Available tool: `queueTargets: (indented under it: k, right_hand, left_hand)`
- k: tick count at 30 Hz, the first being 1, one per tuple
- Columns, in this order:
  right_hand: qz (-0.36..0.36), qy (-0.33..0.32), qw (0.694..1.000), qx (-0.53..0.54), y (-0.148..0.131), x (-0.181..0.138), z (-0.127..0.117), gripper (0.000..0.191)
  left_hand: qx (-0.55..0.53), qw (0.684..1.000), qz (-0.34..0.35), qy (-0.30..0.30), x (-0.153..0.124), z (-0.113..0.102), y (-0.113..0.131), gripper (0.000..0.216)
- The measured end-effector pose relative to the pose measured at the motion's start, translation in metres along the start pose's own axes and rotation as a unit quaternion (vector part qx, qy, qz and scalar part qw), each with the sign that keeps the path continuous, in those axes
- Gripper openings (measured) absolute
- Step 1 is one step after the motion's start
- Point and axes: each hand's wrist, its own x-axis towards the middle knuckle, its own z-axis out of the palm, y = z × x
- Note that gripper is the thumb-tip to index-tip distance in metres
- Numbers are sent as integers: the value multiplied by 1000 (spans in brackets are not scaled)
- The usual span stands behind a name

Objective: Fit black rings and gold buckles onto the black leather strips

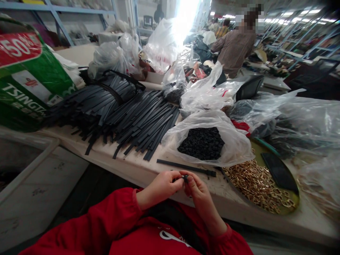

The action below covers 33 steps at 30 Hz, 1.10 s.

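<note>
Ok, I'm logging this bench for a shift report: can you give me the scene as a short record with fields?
Left hand: pinching a small black piece
Right hand: fingers on the same piece
Nearest: single black strip on the table
Behind: pile of black strips; open bag of black bits
Right: tray of gold buckles
Background: another person

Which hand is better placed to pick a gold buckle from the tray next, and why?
Probably the right hand: the tray of gold buckles lies just to its right, while the left hand is farther away. Both pinch a small black piece now.
</note>
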Motion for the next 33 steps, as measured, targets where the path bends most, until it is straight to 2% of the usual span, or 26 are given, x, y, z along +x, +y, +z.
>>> queueTargets:
  k: [3,8,12,18,22,28,33]
  right_hand:
    - [33,4,997,69,3,1,7,36]
    - [65,55,983,162,0,3,4,36]
    - [53,47,989,127,-2,5,0,36]
    - [9,48,998,31,1,5,2,39]
    - [-10,59,997,39,3,3,4,36]
    - [25,66,994,86,8,-2,4,27]
    - [-22,64,997,35,11,-9,1,28]
  left_hand:
    - [-28,999,-22,17,2,-3,2,25]
    - [77,995,-19,63,4,-4,-7,24]
    - [102,992,-18,76,6,2,-14,25]
    - [83,993,-23,76,7,2,-13,25]
    - [81,995,-20,55,4,2,-13,25]
    - [82,995,-22,43,0,4,-18,24]
    - [114,993,-18,13,-6,1,-15,23]
